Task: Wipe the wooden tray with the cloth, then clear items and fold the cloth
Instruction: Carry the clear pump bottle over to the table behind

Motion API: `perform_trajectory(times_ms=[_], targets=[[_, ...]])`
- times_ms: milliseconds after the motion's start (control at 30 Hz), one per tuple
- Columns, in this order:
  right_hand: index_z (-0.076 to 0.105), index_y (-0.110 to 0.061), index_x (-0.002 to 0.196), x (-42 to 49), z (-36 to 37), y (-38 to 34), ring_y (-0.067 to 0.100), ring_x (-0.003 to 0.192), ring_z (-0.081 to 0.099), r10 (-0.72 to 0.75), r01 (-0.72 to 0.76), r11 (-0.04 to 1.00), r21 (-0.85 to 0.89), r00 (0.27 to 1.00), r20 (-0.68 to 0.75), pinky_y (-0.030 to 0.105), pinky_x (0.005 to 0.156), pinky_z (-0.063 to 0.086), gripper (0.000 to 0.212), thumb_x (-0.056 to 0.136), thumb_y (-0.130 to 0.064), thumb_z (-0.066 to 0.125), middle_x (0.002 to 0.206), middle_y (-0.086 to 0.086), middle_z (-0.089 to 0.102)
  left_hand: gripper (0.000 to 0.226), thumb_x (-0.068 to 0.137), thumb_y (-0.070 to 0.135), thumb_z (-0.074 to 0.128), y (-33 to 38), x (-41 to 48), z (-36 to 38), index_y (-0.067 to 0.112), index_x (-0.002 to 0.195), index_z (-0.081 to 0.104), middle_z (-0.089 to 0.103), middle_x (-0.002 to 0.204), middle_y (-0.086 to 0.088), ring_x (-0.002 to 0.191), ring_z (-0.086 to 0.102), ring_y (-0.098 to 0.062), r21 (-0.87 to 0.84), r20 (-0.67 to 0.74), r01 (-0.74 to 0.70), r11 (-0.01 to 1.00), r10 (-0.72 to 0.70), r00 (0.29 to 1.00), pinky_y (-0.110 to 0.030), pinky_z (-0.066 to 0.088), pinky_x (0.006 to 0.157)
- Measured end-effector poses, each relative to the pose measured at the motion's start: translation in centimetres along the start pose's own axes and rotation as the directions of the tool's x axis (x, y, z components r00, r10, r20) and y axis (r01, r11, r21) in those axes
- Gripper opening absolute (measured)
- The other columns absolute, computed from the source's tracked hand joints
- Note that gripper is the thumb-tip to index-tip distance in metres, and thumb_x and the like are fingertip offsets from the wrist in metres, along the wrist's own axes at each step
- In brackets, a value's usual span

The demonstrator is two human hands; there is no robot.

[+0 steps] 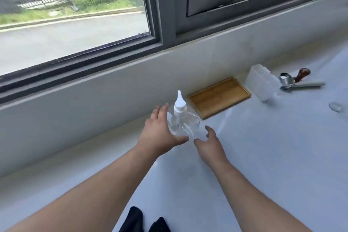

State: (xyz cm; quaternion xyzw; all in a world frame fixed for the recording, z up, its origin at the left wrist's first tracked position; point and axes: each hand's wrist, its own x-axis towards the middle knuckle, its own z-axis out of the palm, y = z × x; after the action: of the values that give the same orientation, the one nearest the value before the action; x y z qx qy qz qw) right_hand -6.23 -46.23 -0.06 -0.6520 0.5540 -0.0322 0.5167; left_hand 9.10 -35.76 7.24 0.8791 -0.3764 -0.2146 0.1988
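Note:
A wooden tray (219, 97) lies flat on the white counter against the low wall under the window, with nothing on it. Left of it stands a clear squeeze bottle (183, 121) with a white pointed cap. My left hand (160, 133) is spread open on the bottle's left side, its thumb curling under the front; whether it touches the bottle is unclear. My right hand (210, 146) hovers open just right of and in front of the bottle, holding nothing. No cloth is visible.
A translucent white plastic box (260, 84) stands right of the tray. Beyond it lie a metal portafilter-like tool (288, 81) with a pale handle and a brown wooden knob (302, 74). A small clear lid (335, 107) lies on the counter. Dark feet (145, 221) show below.

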Motion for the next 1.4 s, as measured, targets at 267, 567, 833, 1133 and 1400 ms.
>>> perform_trajectory(times_ms=[267, 567, 833, 1133, 1400], targets=[[0.048, -0.045, 0.139, 2.1, 3.4, -2.3, 0.012, 0.1, 0.065, 0.002, -0.037, 0.983, 0.179, 0.982, 0.187, 0.03, 0.073, 0.047, 0.059, 0.085, -0.025, 0.063, 0.112, -0.015, 0.069, 0.124, 0.058, 0.057, 0.087, -1.3, 2.2, 0.6, 0.036, 0.161, 0.021, 0.035, 0.157, 0.0, 0.135, 0.05, -0.025, -0.068, -0.023, -0.004, 0.998, 0.002, 1.0, -0.037, 0.05, 0.1], [0.055, -0.045, 0.125, -12.1, 14.1, -7.9, 0.009, 0.084, 0.065, -0.18, 0.133, 0.982, 0.132, 0.863, 0.473, 0.026, 0.067, 0.045, 0.045, 0.09, -0.017, 0.06, 0.104, -0.012, 0.071, 0.115, 0.055, 0.066, 0.08, -13.8, -14.2, -9.6, 0.048, 0.153, 0.022, 0.04, 0.149, 0.011, 0.124, 0.054, -0.015, -0.161, -0.226, 0.209, 0.965, -0.242, 0.944, -0.034, 0.051, 0.089], [0.054, -0.036, 0.135, -36.5, 30.8, -7.9, 0.025, 0.103, 0.065, -0.233, 0.422, 0.906, -0.026, 0.55, 0.802, 0.046, 0.098, 0.052, 0.05, 0.089, -0.018, 0.062, 0.116, 0.001, 0.07, 0.106, 0.056, 0.066, 0.079, -27.9, -45.0, -16.5, 0.058, 0.146, 0.023, 0.043, 0.142, 0.015, 0.122, 0.054, -0.011, -0.3, -0.467, 0.433, 0.85, -0.526, 0.711, -0.031, 0.048, 0.089], [0.051, -0.038, 0.133, -74.1, 46.9, 4.9, 0.027, 0.097, 0.072, -0.054, 0.657, 0.754, -0.008, 0.073, 0.996, 0.044, 0.093, 0.058, 0.054, 0.085, -0.016, 0.063, 0.105, 0.003, 0.072, 0.113, 0.052, 0.071, 0.078, -36.1, -89.5, -13.3, 0.055, 0.151, 0.025, 0.041, 0.147, 0.017, 0.124, 0.056, -0.01, -0.539, -0.56, 0.666, 0.516, -0.81, 0.175, -0.029, 0.046, 0.084], [0.052, -0.037, 0.137, -98.5, 52.8, 18.8, 0.015, 0.079, 0.062, 0.151, 0.708, 0.702, 0.079, -0.256, 0.955, 0.034, 0.076, 0.048, 0.072, 0.067, -0.026, 0.063, 0.105, -0.004, 0.07, 0.114, 0.059, 0.07, 0.08, -35.2, -116.7, -7.4, 0.051, 0.155, 0.021, 0.037, 0.155, 0.014, 0.125, 0.058, -0.016, -0.661, -0.528, 0.716, 0.227, -0.818, -0.228, -0.03, 0.045, 0.084]])
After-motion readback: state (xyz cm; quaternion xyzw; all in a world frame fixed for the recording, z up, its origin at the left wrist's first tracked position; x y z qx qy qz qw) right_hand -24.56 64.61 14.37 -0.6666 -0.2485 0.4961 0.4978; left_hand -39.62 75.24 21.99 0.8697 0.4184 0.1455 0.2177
